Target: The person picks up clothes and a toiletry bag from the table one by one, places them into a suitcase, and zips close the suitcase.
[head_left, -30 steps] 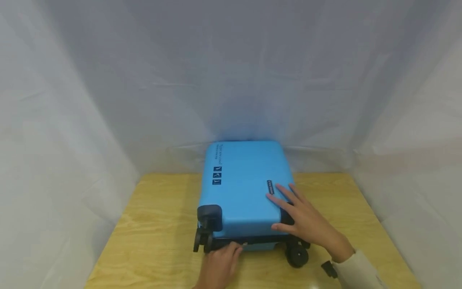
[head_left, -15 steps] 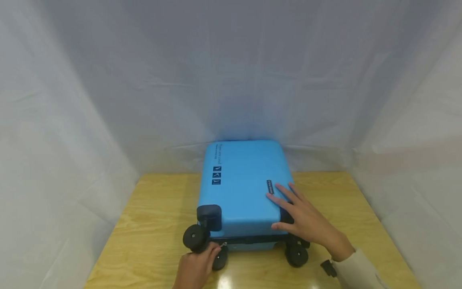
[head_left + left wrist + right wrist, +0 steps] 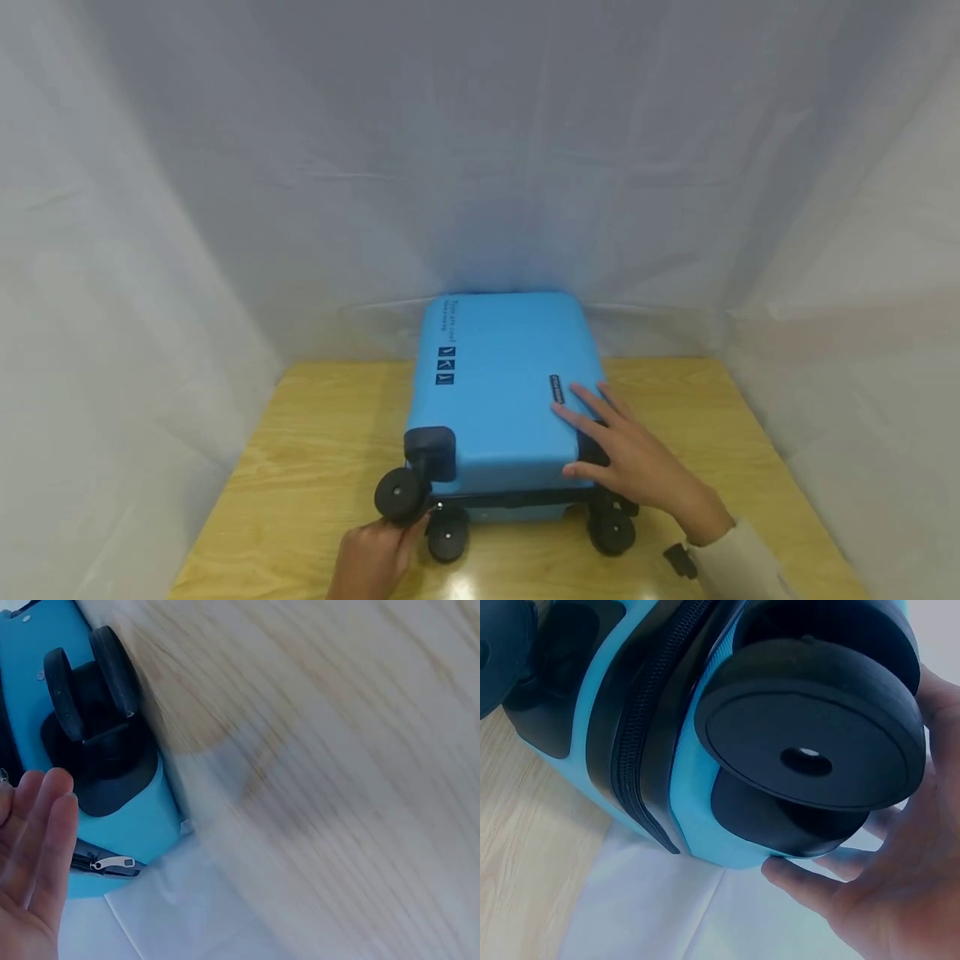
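Left hand (image 3: 371, 560) slid leftward, fingers loose (holding nothing), right hand (image 3: 637, 458) flat on suitcase (image 3: 502, 392), wheels (image 3: 397, 493) beside.

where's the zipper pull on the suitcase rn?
Head view: the zipper pull is on the blue suitcase's near edge at its left corner, between the two left wheels, just above the left hand.

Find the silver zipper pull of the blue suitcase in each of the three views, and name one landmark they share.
Head: zipper pull, tiny glint at lower centre, by the left hand.
Left wrist: lower left, on the dark zipper band beside the fingers.
Right wrist: not visible; only the zipper track shows.
Shared landmark: the black wheels.
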